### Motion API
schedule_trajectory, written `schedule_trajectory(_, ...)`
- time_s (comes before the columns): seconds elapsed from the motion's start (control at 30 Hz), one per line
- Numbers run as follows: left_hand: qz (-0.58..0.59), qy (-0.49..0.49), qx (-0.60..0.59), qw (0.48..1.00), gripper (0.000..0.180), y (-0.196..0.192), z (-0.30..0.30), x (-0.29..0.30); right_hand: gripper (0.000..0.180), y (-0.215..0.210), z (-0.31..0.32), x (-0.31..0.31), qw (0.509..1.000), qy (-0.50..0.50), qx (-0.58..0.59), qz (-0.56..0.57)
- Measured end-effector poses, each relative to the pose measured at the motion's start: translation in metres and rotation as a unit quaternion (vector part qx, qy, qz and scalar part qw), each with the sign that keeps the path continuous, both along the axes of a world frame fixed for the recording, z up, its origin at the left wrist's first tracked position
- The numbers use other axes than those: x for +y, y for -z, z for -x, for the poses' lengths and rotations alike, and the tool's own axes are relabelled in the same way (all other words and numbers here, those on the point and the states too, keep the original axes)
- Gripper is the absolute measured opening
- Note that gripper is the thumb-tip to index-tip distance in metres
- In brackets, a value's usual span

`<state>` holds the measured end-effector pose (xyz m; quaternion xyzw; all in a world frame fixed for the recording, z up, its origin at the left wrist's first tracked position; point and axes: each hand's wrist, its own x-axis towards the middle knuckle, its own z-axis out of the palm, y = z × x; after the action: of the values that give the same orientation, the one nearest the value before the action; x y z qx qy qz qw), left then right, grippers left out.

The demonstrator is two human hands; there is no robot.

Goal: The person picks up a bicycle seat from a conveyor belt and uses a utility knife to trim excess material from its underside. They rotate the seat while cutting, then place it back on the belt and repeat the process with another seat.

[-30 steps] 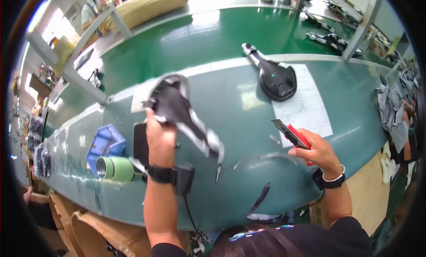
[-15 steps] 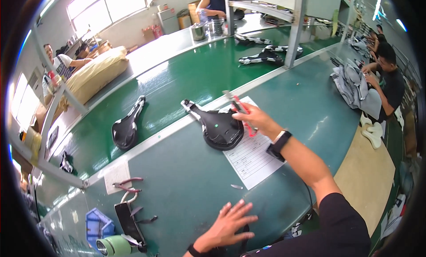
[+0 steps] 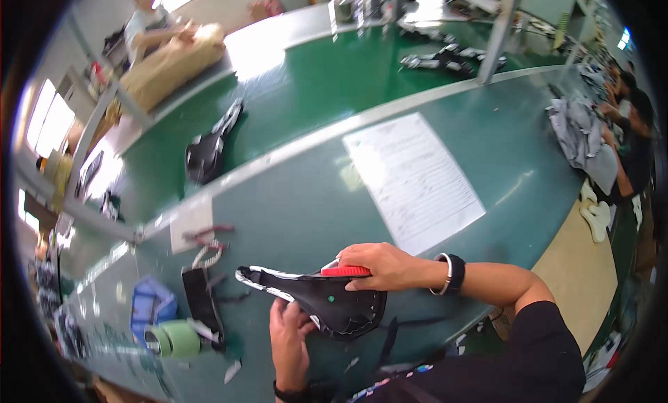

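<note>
Saddle (image 3: 327,302), black with a white-edged narrow nose, lies low over the near edge of the green desk (image 3: 299,208), nose pointing to the person's left; left hand (image 3: 289,337) supports it from beneath, grip closed on the underside near the middle; right hand (image 3: 383,264) bears on the wide rear end, grip closed around a red-handled tool (image 3: 346,271) pressed against the saddle's upper edge; black wristband (image 3: 454,273) on the right wrist. Printed paper sheet (image 3: 410,180) lies flat on the desk beyond the right hand, well apart from the saddle; green tape roll (image 3: 174,338) and a blue object (image 3: 149,309) sit to the left near the desk edge; pliers (image 3: 205,232) lie further back; second black saddle (image 3: 209,149) rests on the far green belt (image 3: 334,76).
</note>
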<state>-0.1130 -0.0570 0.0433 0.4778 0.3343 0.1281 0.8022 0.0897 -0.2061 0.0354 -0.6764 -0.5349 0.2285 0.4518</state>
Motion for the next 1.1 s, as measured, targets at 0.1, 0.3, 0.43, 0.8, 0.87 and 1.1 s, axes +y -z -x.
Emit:
schedule_trajectory(0.1,-0.059,-0.159,0.048,0.984,0.045,-0.003,0.017,-0.009,0.040,-0.035,0.017,0.000,0.980,-0.004,0.162,0.119)
schedule_trajectory(0.3,-0.318,-0.168,0.211,0.909,0.052,0.001,0.063,-0.007,0.040,-0.042,0.021,-0.016,0.965,0.062,0.150,0.206)
schedule_trajectory(0.43,-0.481,-0.100,0.228,0.841,0.054,-0.022,0.056,0.013,0.046,-0.019,0.022,-0.037,0.998,0.025,-0.059,0.011)
schedule_trajectory(0.8,-0.646,0.245,0.077,0.719,0.065,-0.009,0.008,0.030,0.059,-0.032,0.027,-0.033,0.930,-0.116,-0.324,0.127)
schedule_trajectory(0.87,-0.648,0.227,0.076,0.723,0.064,-0.006,0.008,0.030,0.060,-0.030,0.038,-0.037,0.936,-0.113,-0.290,0.163)
schedule_trajectory(1.1,-0.644,0.182,0.070,0.739,0.060,-0.003,0.005,0.028,0.063,-0.024,0.084,-0.054,0.964,-0.018,-0.173,0.201)
